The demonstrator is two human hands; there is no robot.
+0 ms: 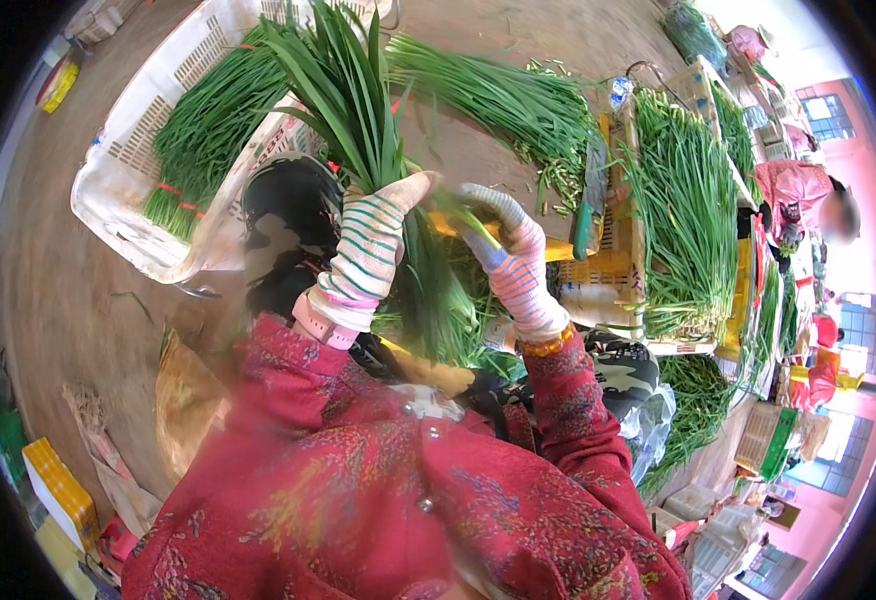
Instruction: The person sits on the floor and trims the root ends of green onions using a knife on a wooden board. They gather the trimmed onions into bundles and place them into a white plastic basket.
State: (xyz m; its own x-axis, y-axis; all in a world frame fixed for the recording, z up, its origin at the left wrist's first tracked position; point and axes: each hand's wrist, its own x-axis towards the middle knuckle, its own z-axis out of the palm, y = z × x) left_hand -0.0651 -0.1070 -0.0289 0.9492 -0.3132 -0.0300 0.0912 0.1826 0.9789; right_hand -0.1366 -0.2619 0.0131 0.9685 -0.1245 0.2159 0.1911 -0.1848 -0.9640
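My left hand (pixel 374 240), in a white glove with green stripes, grips a bunch of long green leaves, probably garlic chives (pixel 348 97), whose wide leaves fan upward and away from me. More leaves hang blurred below that hand. My right hand (pixel 513 255), in a glove with pink and blue stripes, has its fingers bent around a pale green stalk (pixel 481 227) just right of the bunch. Past both hands, a large pile of leaves (pixel 505 97) lies on a board (pixel 468 154). A green-handled knife (pixel 592 195) rests along the board's right edge, among short cut stem pieces.
At the left stands a white plastic crate (pixel 100 187) with bundles tied in red. Another crate (pixel 678 348) of leaves is at the right, with loose greens (pixel 697 420) on the floor beside it. A person in pink (pixel 794 191) is farther right.
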